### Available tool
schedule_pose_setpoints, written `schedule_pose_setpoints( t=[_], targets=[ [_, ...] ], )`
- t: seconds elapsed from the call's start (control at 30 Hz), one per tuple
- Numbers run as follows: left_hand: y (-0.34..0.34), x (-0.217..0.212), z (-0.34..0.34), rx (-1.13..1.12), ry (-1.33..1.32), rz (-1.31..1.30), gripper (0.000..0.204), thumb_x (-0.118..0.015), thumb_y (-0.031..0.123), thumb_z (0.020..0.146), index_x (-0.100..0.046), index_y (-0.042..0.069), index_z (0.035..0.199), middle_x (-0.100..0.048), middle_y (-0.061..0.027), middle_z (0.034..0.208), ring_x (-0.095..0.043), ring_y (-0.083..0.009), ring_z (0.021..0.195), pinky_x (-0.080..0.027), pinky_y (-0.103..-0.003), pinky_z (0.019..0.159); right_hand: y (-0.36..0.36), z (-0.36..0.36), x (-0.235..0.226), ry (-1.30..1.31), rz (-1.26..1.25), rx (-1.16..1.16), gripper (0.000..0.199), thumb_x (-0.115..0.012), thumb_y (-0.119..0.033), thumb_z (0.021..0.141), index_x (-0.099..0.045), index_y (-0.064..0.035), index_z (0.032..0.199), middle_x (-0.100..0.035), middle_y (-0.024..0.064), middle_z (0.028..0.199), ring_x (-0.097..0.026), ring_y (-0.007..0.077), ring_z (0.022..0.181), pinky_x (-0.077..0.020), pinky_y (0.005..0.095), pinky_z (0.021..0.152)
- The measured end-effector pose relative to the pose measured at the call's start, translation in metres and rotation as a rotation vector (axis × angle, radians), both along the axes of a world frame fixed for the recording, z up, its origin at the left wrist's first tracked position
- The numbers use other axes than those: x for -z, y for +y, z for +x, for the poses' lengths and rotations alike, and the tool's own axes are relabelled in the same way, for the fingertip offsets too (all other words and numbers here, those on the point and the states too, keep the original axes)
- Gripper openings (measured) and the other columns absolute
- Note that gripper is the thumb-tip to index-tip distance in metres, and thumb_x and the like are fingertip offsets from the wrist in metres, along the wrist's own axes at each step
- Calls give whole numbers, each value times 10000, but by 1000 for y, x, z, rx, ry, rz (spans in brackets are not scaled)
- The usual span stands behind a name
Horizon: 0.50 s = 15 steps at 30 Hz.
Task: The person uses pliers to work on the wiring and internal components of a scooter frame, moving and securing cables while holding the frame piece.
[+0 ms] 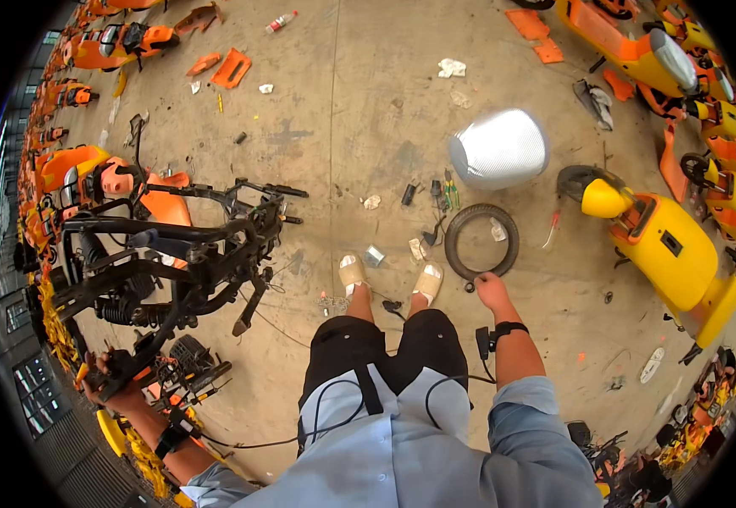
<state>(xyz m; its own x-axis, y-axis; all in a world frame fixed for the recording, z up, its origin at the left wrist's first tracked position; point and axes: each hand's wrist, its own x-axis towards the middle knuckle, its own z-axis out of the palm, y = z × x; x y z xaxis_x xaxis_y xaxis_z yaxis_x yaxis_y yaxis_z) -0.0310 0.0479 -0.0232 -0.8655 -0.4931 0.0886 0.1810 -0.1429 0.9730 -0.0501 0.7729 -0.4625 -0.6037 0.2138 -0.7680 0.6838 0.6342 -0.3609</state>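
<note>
On the left is a stripped black scooter frame (186, 296), with tubes, a spring and brackets bare. My left hand (104, 378) is closed round a dark part at the frame's near end. My right hand (491, 293) is a closed fist in front of my right leg, beside the near edge of a black tyre (452, 245). A small dark ring-shaped end (470, 287) pokes out at its fingers; the rest is hidden, and I cannot tell whether the hand touches the tyre. Black straps with a cable are on both my forearms.
A silvery ribbed bin (503, 148) stands beyond the tyre. Pliers with green handles (451, 190) and a red-handled screwdriver (553, 222) lie on the floor. A yellow scooter body (669, 245) is at the right. Orange panels (232, 68) and rows of scooters line both sides.
</note>
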Motion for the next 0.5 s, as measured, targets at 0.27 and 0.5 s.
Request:
schedule_pose_setpoints(
  t=[0.27,0.5],
  targets=[
    [-13,-29,-4,235,-172,-187,695,-416,487,907,-410,-20,1382,-653,-128,1149,-513,-326,1237,-272,-492,1149,-17,-47,140,-96,-120,71,327,-563,-288,875,-674,-29,1039,-669,227,1027,-625,387,986,-494,441,863],
    [43,-12,-43,10,-224,-89,638,-420,479,918,-541,-32,1280,-600,-171,1279,-473,-351,1298,-251,-500,1163,6,-83,303,84,59,-25,314,-571,-294,872,-662,-31,1018,-660,238,1044,-612,411,998,-490,470,863]
  ],
)
